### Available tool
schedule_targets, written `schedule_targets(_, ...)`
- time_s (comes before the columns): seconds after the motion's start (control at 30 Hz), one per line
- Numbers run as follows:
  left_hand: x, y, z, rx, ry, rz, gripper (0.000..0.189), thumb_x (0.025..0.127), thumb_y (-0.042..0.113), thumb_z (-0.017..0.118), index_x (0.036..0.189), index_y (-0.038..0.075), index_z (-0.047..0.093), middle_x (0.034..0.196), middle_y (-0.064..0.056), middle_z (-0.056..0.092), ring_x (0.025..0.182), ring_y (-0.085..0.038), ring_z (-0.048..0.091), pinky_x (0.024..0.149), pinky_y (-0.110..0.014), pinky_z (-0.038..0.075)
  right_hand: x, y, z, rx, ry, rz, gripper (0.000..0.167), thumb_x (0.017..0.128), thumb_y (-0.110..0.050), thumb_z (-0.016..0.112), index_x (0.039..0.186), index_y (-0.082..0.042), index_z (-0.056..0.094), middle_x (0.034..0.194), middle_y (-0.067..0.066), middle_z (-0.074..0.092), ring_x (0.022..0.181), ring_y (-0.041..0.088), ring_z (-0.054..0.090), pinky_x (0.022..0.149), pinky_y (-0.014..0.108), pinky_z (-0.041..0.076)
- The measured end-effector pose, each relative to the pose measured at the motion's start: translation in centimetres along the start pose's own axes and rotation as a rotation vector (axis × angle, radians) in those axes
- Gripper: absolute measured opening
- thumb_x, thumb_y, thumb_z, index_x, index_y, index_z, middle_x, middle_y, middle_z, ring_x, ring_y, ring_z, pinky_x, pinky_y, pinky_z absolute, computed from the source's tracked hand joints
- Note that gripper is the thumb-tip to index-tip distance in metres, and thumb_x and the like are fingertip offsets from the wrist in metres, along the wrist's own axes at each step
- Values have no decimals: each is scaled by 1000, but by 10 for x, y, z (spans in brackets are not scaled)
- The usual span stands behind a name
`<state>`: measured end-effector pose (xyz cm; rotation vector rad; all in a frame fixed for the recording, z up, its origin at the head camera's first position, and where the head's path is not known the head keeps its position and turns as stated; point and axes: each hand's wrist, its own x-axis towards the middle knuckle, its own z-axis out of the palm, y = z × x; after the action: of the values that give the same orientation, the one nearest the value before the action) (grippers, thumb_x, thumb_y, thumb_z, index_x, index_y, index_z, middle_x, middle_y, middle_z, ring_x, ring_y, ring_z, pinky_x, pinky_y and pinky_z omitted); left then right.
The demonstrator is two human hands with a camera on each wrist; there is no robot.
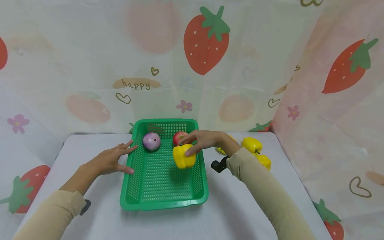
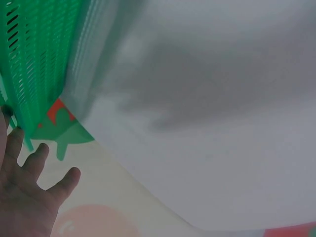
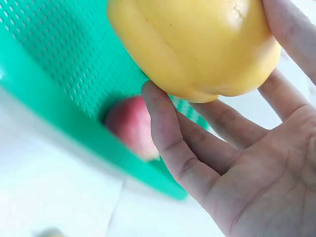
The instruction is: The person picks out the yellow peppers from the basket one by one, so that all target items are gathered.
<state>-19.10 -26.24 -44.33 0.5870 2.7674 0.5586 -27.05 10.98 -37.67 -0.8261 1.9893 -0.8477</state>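
Note:
A yellow bell pepper (image 1: 183, 156) is held over the right side of a green plastic basket (image 1: 163, 205). My right hand (image 1: 204, 139) grips it between thumb and fingers; in the right wrist view the fingers curve along the underside of the bell pepper (image 3: 197, 44). My left hand (image 1: 112, 160) is at the basket's left rim, fingers spread and straight. Inside the basket, a round purple vegetable (image 1: 151, 141) sits in the far left corner. Partly behind my right hand, a red apple-like fruit (image 1: 179, 137) lies in the far right corner.
Right of the basket lie a yellow bell pepper (image 1: 252, 145) and another bell pepper (image 1: 264, 162), with more yellow produce (image 1: 220, 150) partly hidden behind my right forearm. A white cloth covers the table (image 1: 99, 213). Strawberry-print curtains stand behind and to the right.

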Motion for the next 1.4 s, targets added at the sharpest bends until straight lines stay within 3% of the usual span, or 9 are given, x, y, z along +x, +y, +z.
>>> schedule_targets(0.2,0,1,0,3,0,-5,104,71,55,84,152,9,40,162,-19,23,142,-52,26,101,-71,37,-28,19,-23,17,83,21,51,92,-31,72,140,-20,57,136,5,58,115,24,59,93,41,55)
schedule_targets(0.47,0,3,0,-5,2,-10,103,71,54,84,153,9,39,162,-19,23,142,-52,25,101,-72,36,-67,49,-39,6,167,86,56,94,-33,68,145,-16,51,141,8,55,120,29,57,98,43,53)
schedule_targets(0.67,0,3,0,-4,1,-5,103,71,55,83,153,9,39,163,-18,23,142,-52,25,101,-72,36,-89,75,-41,48,198,138,55,95,-28,69,144,-11,51,151,14,45,138,37,42,97,42,54)
schedule_targets(0.93,-2,2,0,-2,7,10,102,72,53,83,153,9,39,162,-19,23,142,-52,26,101,-72,37,-100,115,-28,130,206,236,62,95,-32,70,147,-8,47,149,18,46,118,29,59,98,44,53)
schedule_targets(1.4,-2,2,0,10,4,13,102,72,54,83,153,9,40,162,-19,23,141,-53,28,100,-71,38,-105,148,-1,202,207,335,64,94,-35,71,146,-7,47,152,25,38,121,31,57,99,45,52)
